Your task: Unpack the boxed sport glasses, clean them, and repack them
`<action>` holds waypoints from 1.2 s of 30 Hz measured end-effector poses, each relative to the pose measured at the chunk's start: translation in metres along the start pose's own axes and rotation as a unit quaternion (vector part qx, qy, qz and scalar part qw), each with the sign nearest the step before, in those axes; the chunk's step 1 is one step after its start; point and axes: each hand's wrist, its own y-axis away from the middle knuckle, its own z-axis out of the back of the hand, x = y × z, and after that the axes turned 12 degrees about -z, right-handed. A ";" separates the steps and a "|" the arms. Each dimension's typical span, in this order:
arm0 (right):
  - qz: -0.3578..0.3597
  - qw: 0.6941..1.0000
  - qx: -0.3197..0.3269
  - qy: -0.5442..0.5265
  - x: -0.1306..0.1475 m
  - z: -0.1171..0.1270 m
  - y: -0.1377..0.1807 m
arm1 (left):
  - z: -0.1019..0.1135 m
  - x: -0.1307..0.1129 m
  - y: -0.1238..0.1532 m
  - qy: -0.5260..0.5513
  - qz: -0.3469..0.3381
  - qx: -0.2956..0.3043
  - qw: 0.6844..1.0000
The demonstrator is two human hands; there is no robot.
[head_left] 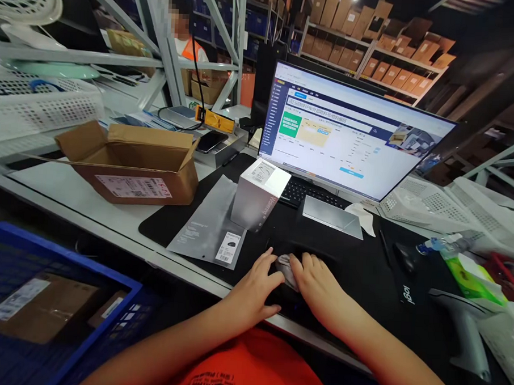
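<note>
Working over the black desk mat [177, 217], you have both hands around a small grey item [287, 271] near the desk's front edge. To your left, a blue basket [69, 254] sits below desk level, and an open cardboard box [176, 180] stands on the desktop with its flaps up. Next come a flat grey pouch [202, 224], lying on the mat, and a silver-white carton [253, 201] standing on part of it — the carton seems well placed, so mind your forearm near that pouch.

Your left hand [253, 286] is loosely spread, thumb apart from the forefinger, its fingertips beside the item and gripping nothing. The item lies between your hands, partly hidden. Your right hand [319, 283] curls against its far side; whether it truly grasps the item, you cannot tell from here. Handling it well probably calls for light fingertip pressure from both sides — a soft-looking surface could crease or slip. Steady it low over the mat, clear of the edge.

Further right, give elbow room to the silver panel [332, 217], the mouse [404, 259] and the handheld scanner [468, 332].
</note>
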 end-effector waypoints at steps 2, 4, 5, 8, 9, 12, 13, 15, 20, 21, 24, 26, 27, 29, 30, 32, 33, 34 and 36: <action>0.039 0.997 0.028 -0.059 -0.012 -0.007 -0.007 | 0.000 0.001 0.000 0.012 -0.011 0.002 1.000; 0.072 0.978 0.073 -0.180 -0.031 -0.011 -0.017 | -0.002 0.003 0.000 0.017 -0.020 0.001 1.000; 0.075 0.959 0.094 -0.257 -0.039 -0.012 -0.023 | -0.003 0.004 -0.001 0.014 -0.025 -0.003 1.000; 0.016 0.898 0.113 -0.425 -0.052 -0.013 -0.033 | -0.007 0.005 -0.002 -0.015 -0.038 -0.027 0.999; -0.017 0.892 0.102 -0.439 -0.050 -0.013 -0.033 | -0.008 0.005 -0.003 -0.029 -0.040 -0.033 0.998; -0.088 0.914 0.057 -0.392 -0.032 -0.015 -0.026 | -0.008 0.003 -0.007 -0.074 -0.034 -0.030 0.996; -0.103 0.921 0.042 -0.373 -0.027 -0.015 -0.022 | -0.007 0.002 -0.008 -0.092 -0.029 -0.026 0.995; -0.102 0.925 0.015 -0.367 -0.021 -0.017 -0.012 | -0.007 0.001 -0.011 -0.124 -0.017 -0.017 0.992; 0.012 0.908 -0.048 -0.416 -0.038 -0.020 0.020 | -0.006 0.002 -0.015 -0.167 0.007 -0.004 0.986; 0.018 0.913 -0.075 -0.400 -0.042 -0.022 0.026 | -0.006 0.002 -0.016 -0.171 0.010 -0.005 0.985; 0.010 0.930 -0.159 -0.332 -0.049 -0.029 0.038 | -0.003 0.003 -0.019 -0.177 0.004 0.001 0.984; -0.015 0.933 -0.192 -0.303 -0.051 -0.033 0.041 | -0.002 0.003 -0.019 -0.184 -0.008 0.006 0.983; -0.037 0.933 -0.197 -0.299 -0.052 -0.034 0.040 | -0.001 0.003 -0.018 -0.186 -0.012 0.008 0.982; -0.074 0.933 -0.179 -0.305 -0.055 -0.035 0.037 | -0.001 0.004 -0.016 -0.186 -0.016 0.007 0.982; -0.083 0.934 -0.158 -0.310 -0.057 -0.035 0.035 | -0.001 0.004 -0.015 -0.183 -0.019 0.007 0.983; -0.075 0.939 -0.107 -0.317 -0.061 -0.035 0.030 | 0.000 0.005 -0.014 -0.181 -0.025 0.006 0.983; -0.065 0.942 -0.088 -0.318 -0.062 -0.034 0.028 | 0.000 0.005 -0.014 -0.182 -0.031 0.008 0.983; -0.055 0.943 -0.077 -0.318 -0.062 -0.034 0.026 | 0.000 0.005 -0.015 -0.185 -0.038 0.010 0.982; -0.033 0.948 -0.081 -0.306 -0.059 -0.033 0.021 | 0.001 0.006 -0.016 -0.190 -0.055 0.014 0.980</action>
